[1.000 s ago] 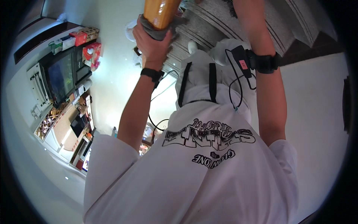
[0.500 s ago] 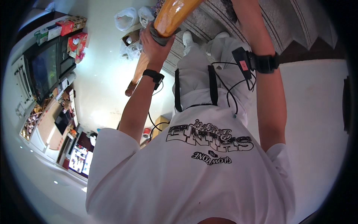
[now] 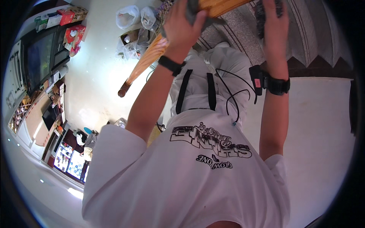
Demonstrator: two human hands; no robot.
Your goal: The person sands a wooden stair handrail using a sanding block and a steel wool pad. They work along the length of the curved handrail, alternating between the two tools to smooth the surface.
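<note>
My left hand (image 3: pixel 180 32) is closed around a grey cloth (image 3: pixel 193 12), which presses on a varnished wooden handrail (image 3: pixel 226 6) at the top of the view. Below and left of that hand slopes a wooden post (image 3: pixel 146 59) with a dark rounded end. My right hand (image 3: pixel 275 28), slightly blurred, is raised at the upper right, apart from the visible rail. Its fingers lie over a dark, fuzzy pad (image 3: pixel 261 19); whether this is a cloth or a brush I cannot tell. Black bands circle both wrists, and a small black box sits at the right one.
Grey striped stair steps (image 3: pixel 235 34) lie beneath my feet and run off to the upper right. Plastic bags (image 3: pixel 128 17) and a small carton (image 3: pixel 129 37) stand on the pale floor beyond the post. A television (image 3: pixel 38 55) with boxes stands far left. A thin black cable (image 3: pixel 235 100) hangs before my trousers.
My left hand and the grey cloth have moved up and right along the handrail, uncovering more of the post. My right hand has come lower into view, showing the dark pad.
</note>
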